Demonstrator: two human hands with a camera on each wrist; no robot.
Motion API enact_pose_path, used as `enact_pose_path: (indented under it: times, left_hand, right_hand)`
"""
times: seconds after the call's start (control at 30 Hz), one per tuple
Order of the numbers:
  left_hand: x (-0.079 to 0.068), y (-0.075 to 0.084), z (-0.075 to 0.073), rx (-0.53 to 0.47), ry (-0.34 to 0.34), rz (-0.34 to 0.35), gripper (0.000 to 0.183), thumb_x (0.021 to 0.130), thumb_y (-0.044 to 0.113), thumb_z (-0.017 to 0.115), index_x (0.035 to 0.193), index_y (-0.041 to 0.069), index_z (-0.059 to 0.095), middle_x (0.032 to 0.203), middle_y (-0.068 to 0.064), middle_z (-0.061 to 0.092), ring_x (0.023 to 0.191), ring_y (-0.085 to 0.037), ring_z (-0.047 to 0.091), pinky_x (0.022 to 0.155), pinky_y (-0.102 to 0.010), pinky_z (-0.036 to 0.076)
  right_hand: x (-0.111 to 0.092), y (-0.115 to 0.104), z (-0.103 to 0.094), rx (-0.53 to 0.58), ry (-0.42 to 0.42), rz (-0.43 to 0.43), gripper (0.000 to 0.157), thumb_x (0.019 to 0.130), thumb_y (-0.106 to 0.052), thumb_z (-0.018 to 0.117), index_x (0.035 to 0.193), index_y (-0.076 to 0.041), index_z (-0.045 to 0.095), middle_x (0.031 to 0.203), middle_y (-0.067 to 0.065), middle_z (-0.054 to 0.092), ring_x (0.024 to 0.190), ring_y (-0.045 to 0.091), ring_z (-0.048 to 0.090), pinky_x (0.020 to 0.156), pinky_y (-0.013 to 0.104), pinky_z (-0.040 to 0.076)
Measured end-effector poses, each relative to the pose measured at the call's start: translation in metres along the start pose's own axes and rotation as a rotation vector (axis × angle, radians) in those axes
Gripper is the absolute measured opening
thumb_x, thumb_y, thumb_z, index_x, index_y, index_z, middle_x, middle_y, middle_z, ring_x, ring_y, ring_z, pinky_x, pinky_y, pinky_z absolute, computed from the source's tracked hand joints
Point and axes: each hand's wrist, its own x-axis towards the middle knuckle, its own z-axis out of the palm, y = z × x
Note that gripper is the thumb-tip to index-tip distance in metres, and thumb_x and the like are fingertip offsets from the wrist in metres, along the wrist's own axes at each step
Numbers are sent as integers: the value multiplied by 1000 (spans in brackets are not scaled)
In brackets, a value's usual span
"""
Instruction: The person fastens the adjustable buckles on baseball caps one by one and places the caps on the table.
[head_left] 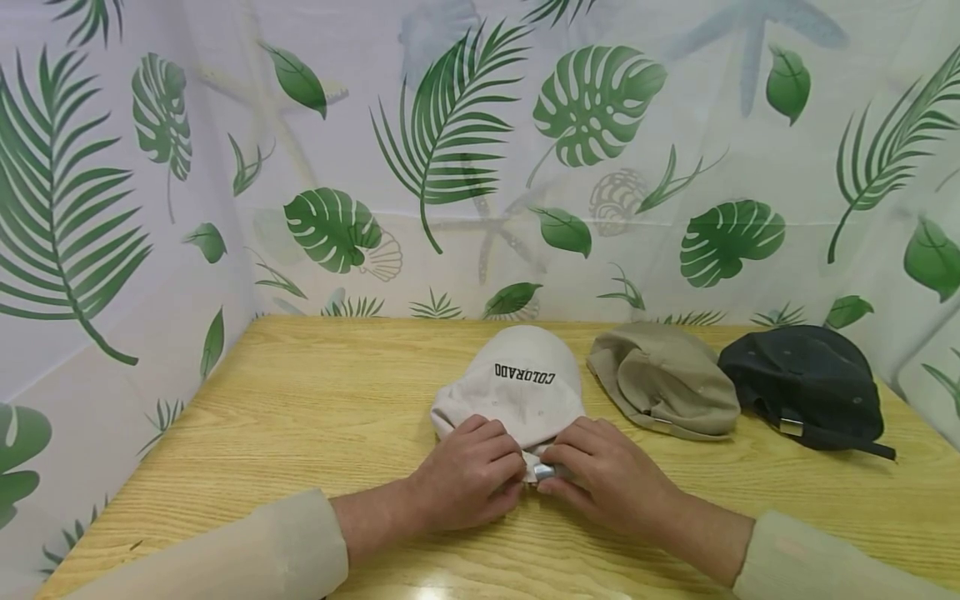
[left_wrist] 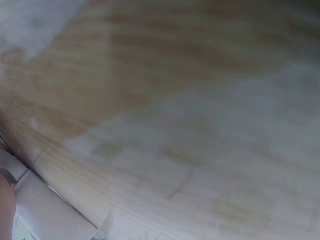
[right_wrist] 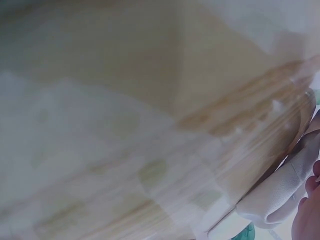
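Observation:
A cream baseball cap [head_left: 528,367] with dark COLORADO lettering lies mid-table, its lettering upside down in the head view. At its near edge is the back strap with a silver metal buckle [head_left: 544,472]. My left hand [head_left: 474,468] pinches the strap on the left of the buckle. From the right, my right hand [head_left: 603,471] grips the strap at the buckle between thumb and fingers. In the right wrist view, part of the cap [right_wrist: 280,192] shows beside the fingers [right_wrist: 310,210]. The left wrist view catches a strip of the cap [left_wrist: 52,210] at its lower left corner.
To the right lies a khaki cap [head_left: 663,379], and beyond it a black cap [head_left: 802,383] with a metal buckle and a loose strap end. All rest on a wood-grain table [head_left: 322,392]. A leaf-printed curtain [head_left: 480,167] stands behind and at both sides.

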Motion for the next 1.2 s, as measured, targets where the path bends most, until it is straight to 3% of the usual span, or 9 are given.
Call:
enact_pose_path:
  times: [0.4, 0.7, 0.9, 1.2]
  left_hand:
    - [-1, -2, 0, 28, -45, -46, 12, 75, 23, 70, 79, 21, 59, 81, 9, 59, 80, -10, 54, 78, -28, 42]
    - [0, -5, -1, -26, -4, -16, 16, 72, 15, 74, 75, 20, 59, 80, 9, 59, 79, -9, 55, 77, -25, 46]
    - [0, -5, 0, -37, 7, -4, 11, 77, 15, 74, 77, 19, 64, 84, 8, 63, 81, -9, 57, 78, -24, 47]
    - [0, -4, 1, -19, 17, -35, 12, 75, 17, 73, 77, 20, 61, 82, 9, 62, 79, -8, 56, 78, -24, 44]
  right_hand:
    - [1, 0, 0, -25, -3, 16, 25, 89, -40, 72, 96, -16, 71, 94, -8, 64, 87, 9, 58, 76, 30, 42]
    - [2, 0, -2, 2, -40, 51, 25, 90, -40, 71, 97, -16, 71, 96, -8, 64, 88, 9, 57, 77, 29, 44]
    - [2, 0, -1, 11, -8, 27, 25, 90, -40, 71, 96, -16, 71, 95, -9, 64, 87, 8, 57, 76, 30, 45]
    - [2, 0, -1, -12, -2, 27, 26, 90, -41, 70, 96, -16, 71, 95, -8, 64, 87, 9, 57, 77, 30, 42]
